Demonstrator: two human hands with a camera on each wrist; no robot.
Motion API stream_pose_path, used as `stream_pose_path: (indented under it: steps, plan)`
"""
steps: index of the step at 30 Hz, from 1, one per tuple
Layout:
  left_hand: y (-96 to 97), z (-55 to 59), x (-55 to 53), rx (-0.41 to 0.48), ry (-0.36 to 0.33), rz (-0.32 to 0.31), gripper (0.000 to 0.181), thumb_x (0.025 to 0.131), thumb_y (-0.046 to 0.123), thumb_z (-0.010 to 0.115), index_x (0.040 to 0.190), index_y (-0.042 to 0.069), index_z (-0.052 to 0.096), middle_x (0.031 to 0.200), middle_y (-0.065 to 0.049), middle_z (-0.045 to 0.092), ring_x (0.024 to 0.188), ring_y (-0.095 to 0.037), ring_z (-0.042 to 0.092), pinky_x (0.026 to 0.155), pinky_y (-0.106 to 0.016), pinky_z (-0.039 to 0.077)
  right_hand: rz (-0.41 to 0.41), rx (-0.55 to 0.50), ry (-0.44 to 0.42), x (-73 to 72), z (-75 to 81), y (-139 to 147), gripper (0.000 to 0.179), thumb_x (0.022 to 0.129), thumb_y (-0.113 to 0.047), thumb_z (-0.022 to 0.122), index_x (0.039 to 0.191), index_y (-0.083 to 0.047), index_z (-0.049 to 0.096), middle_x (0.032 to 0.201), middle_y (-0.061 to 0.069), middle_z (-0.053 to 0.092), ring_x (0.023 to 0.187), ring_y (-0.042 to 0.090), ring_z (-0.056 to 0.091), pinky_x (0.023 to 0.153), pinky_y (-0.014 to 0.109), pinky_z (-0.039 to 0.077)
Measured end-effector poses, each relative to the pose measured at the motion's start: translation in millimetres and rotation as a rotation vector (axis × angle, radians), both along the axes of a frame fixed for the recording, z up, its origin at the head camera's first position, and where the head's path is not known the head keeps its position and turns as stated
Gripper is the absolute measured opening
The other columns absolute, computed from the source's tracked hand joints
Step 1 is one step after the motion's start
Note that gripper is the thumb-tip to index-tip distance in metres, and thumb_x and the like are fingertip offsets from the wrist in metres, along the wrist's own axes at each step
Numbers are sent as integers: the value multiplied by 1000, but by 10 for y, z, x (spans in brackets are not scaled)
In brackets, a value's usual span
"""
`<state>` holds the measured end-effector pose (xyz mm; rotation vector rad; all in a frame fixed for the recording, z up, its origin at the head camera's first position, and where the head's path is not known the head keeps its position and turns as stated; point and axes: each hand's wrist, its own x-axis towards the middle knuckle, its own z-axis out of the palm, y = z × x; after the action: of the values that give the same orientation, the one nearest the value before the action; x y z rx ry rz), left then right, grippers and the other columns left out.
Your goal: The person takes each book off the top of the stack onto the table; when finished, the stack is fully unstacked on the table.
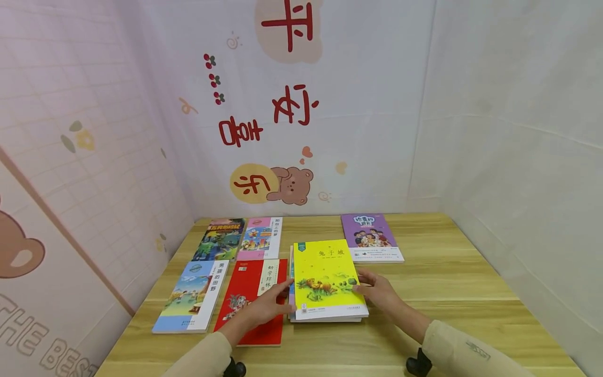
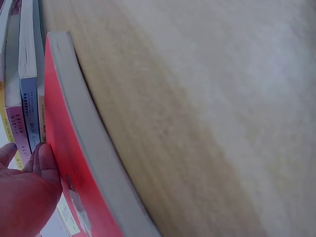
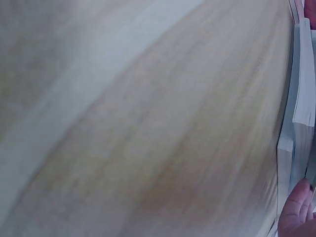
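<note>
A yellow picture-covered book [image 1: 325,262] tops a stack of several books in the middle of the table, their edges slightly out of line. My left hand [image 1: 267,306] reaches over the red book [image 1: 252,283] to the stack's left side. In the left wrist view its fingers [image 2: 47,160] rest against the spines, including a purple spine [image 2: 18,128] and a blue one [image 2: 30,106]. On the stack's right side is my right hand [image 1: 380,292]; in the right wrist view its fingertips [image 3: 298,192] touch the page edges [image 3: 303,98].
At the left lie a blue-and-white book [image 1: 188,296], a dark green book [image 1: 219,241] and a pink-edged book [image 1: 260,238]. A purple book [image 1: 369,235] lies behind the stack to the right. Bare wood tabletop [image 1: 452,298] shows on the right; fabric walls [image 1: 358,131] enclose the table.
</note>
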<state>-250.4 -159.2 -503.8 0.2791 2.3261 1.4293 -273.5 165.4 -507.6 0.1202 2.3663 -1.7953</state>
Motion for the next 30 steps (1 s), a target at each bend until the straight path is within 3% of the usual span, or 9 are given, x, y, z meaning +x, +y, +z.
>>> stream_pose_path:
  steps: [5, 13, 20, 24, 30]
  plan:
    - [-6, -31, -12, 2, 0, -1, 85, 86, 31, 78, 156, 21, 31, 146, -8, 43, 132, -32, 40, 106, -55, 40, 2, -12, 0, 6, 23, 10, 51, 90, -11, 71, 138, -1, 56, 123, 15, 63, 94, 22, 63, 76, 34, 54]
    - [1, -43, 3, -6, 25, 5, 83, 86, 29, 78, 156, 18, 33, 145, -10, 43, 130, -34, 40, 104, -54, 41, 59, -143, -4, 43, 154, 13, 49, 94, -7, 65, 140, 5, 51, 115, 15, 64, 89, 22, 65, 77, 35, 55]
    - [-1, -57, -11, -3, 31, 1, 81, 88, 29, 76, 155, 15, 33, 144, -12, 44, 129, -34, 40, 105, -55, 40, 229, -270, -79, 107, 266, 49, 73, 94, -7, 64, 156, -6, 26, 117, 18, 63, 91, 29, 70, 75, 41, 59]
    - [3, -62, -14, -2, 32, 2, 81, 89, 29, 76, 155, 14, 33, 144, -12, 43, 129, -35, 40, 106, -55, 39, 310, -311, -94, 128, 280, 67, 77, 95, -3, 60, 159, -10, 17, 120, 19, 66, 94, 31, 70, 73, 40, 59]
    - [26, -42, -1, -6, 38, -2, 81, 89, 29, 75, 156, 15, 32, 145, -12, 41, 128, -33, 39, 107, -55, 37, 287, -312, -78, 134, 265, 63, 73, 95, 4, 56, 157, -3, 19, 126, 21, 63, 97, 32, 70, 78, 43, 59]
